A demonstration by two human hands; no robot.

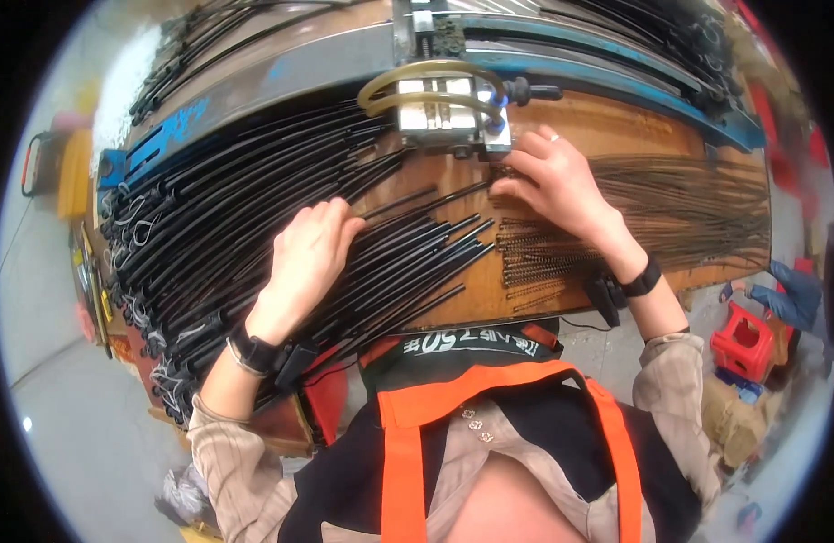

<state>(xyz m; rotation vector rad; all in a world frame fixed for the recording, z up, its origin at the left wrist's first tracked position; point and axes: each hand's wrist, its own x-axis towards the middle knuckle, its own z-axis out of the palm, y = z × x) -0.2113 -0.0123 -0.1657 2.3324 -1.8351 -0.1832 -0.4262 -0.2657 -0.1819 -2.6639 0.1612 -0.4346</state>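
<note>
My left hand [313,249] is closed over the spread of black tubes [227,226], fingers curled on a slim black tube [399,203] that points right. Beneath the machine head [439,113], my right hand [557,181] pinches with thumb and forefinger at the end of a thin dark rod [462,192]. Whether that rod joins the tube in my left hand is hard to tell. Thin brown coiled wires [543,249] fan out below and to the right of my right hand. My fingertips partly hide both grips.
A blue metal rail [607,77] crosses behind the machine head, which carries yellowish hoses [426,68]. Grey loops [141,231] stick out at the tubes' left ends. The wooden tabletop [444,312] ends close to my apron. A red stool [743,342] stands on the floor at right.
</note>
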